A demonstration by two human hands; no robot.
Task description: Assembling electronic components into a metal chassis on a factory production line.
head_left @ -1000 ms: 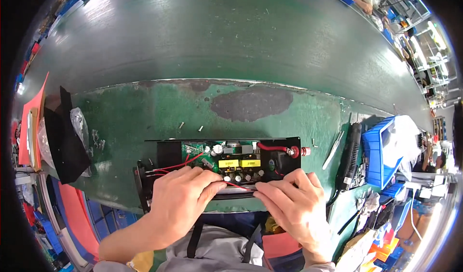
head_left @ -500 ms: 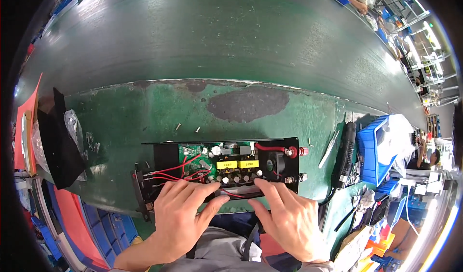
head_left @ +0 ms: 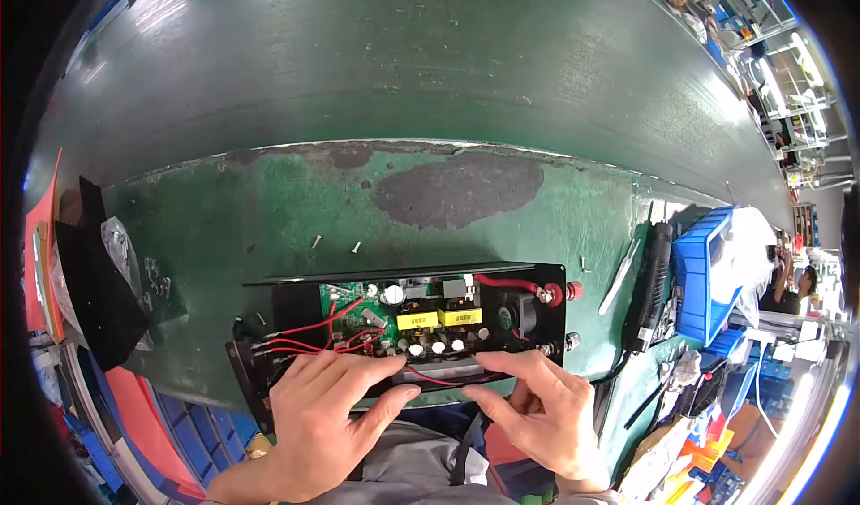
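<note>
Case (head_left: 291, 310): black, open at top, lying lengthwise at the near side of the green bench (head_left: 224, 218).
Board (head_left: 339, 312): green, seated inside the case, carrying two yellow transformers (head_left: 417, 320) side by side and a row of small round capacitors (head_left: 439, 348).
Red wires (head_left: 309, 330): running from the board to the dark end plate (head_left: 240, 366), at the left end of the case.
Right end: holding a black fan (head_left: 520, 312), with a red terminal (head_left: 573, 291) sticking outward.
Thin wire (head_left: 428, 378): red, lying along the near edge (head_left: 448, 387), between the two hands.
Left hand (head_left: 327, 406): placed at the near edge, thumb and forefinger spread apart; firmly grasping or only touching, cannot tell.
Right hand (head_left: 542, 406): placed at the same edge, farther right, thumb and forefinger also parted; strength of hold, cannot tell.
Screws (head_left: 316, 241): two, lying loose beyond the case.
Right side of bench: bearing tweezers (head_left: 620, 276), then a black screwdriver (head_left: 654, 285), then a blue bin (head_left: 703, 276) with clear plastic (head_left: 748, 245) inside.
Left side of bench: bearing a black sheet (head_left: 98, 281), well apart from the case.
</note>
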